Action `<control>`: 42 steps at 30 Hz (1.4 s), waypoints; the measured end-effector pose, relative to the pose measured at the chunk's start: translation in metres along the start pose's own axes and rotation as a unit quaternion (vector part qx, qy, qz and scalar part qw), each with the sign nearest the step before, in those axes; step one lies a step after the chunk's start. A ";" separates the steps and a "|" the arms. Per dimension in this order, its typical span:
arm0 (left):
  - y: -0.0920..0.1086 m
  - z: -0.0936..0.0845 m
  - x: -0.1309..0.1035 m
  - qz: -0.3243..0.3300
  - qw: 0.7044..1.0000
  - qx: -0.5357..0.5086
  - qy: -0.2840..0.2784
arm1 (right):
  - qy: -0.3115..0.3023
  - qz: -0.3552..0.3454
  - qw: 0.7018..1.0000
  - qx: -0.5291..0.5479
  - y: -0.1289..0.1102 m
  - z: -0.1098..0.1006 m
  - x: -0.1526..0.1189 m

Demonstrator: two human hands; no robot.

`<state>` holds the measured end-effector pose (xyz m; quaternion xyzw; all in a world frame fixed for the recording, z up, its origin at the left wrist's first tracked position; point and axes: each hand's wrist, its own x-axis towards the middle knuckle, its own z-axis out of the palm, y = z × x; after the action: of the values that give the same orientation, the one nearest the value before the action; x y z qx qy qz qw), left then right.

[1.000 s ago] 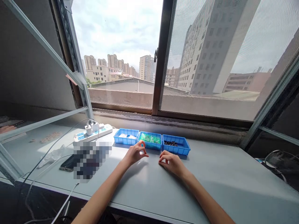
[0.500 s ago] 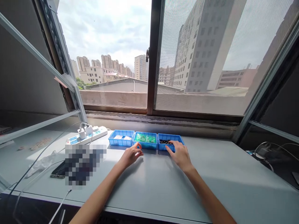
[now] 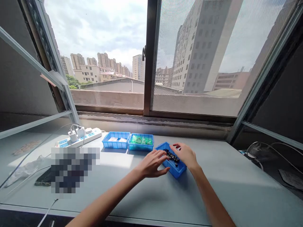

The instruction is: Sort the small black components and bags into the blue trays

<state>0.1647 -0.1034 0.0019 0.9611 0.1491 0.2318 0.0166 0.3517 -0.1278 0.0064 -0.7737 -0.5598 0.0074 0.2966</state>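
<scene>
A small blue plastic basket (image 3: 176,172) with small black parts (image 3: 174,157) in it stands turned at an angle on the table. My right hand (image 3: 187,154) grips its far right rim, fingers curled at the edge. My left hand (image 3: 152,164) is at the basket's left side, fingers stretched over the near rim and thumb apart. Whether its fingertips touch the basket or the parts, I cannot tell. To the left stand a blue basket of green packets (image 3: 141,139) and another blue basket (image 3: 115,145) with pale white packets inside.
A white power strip (image 3: 91,135) with plugs and cables lies at the left. Near it are a dark phone (image 3: 44,178), a blurred-out patch and a clear plastic bag (image 3: 26,170). Metal frame bars (image 3: 35,124) cross both sides. A window stands behind the table.
The basket of black parts has left the row, pulled nearer and turned by my right hand. My left hand has moved right to its side and its fingers have stretched out.
</scene>
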 end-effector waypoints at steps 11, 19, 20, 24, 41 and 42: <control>0.002 0.026 0.019 -0.122 0.969 -0.207 -0.061 | -0.210 -0.057 0.973 -0.082 0.007 0.004 -0.007; 0.004 0.026 0.016 -0.146 0.970 -0.189 -0.034 | -0.245 -0.041 0.967 -0.056 0.000 -0.009 -0.010; 0.003 0.027 0.015 -0.140 0.970 -0.193 -0.038 | -0.231 -0.044 0.970 -0.054 0.000 -0.011 -0.010; 0.000 0.032 0.011 -0.123 0.969 -0.207 -0.053 | -0.190 -0.077 0.979 0.004 0.003 -0.019 -0.012; -0.014 0.069 -0.003 -0.156 0.965 -0.197 -0.072 | -0.184 -0.102 0.946 0.245 -0.006 0.008 -0.012; -0.013 0.070 -0.003 -0.159 0.964 -0.199 -0.072 | -0.183 -0.099 0.948 0.240 -0.007 0.007 -0.013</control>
<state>0.1899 -0.0889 -0.0629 0.9166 0.2494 0.1811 0.2547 0.3382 -0.1342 0.0002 -0.6058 -0.6598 0.2540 0.3650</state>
